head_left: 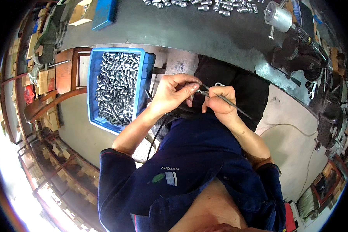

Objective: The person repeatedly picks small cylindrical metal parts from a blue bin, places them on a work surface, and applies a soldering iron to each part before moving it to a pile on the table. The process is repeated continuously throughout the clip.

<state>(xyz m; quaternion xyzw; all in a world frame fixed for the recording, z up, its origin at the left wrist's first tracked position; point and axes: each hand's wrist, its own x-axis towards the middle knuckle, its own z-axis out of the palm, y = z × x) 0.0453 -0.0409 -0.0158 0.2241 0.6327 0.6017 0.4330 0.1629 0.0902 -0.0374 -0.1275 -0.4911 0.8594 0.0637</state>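
My two hands meet above my lap. In the closed fingertips of my left hand [176,92] sits a small shiny metal piece [197,91], mostly covered by the thumb and fingers. My right hand [222,101] is closed around a thin dark rod [237,108], which sticks out past the palm toward the lower right. The rod's other end reaches the metal piece at my left fingertips; whether it goes inside, I cannot tell. To the left of my hands stands a blue plastic crate [90,92] full of small metal fittings [118,85].
A dark workbench [162,29] runs across the far side, with several loose metal fittings [225,7] and a blue box [104,14] on it. At right are a silver cylindrical tool head [278,17] and a wrench [313,91]. A wooden stool [58,98] stands left of the crate.
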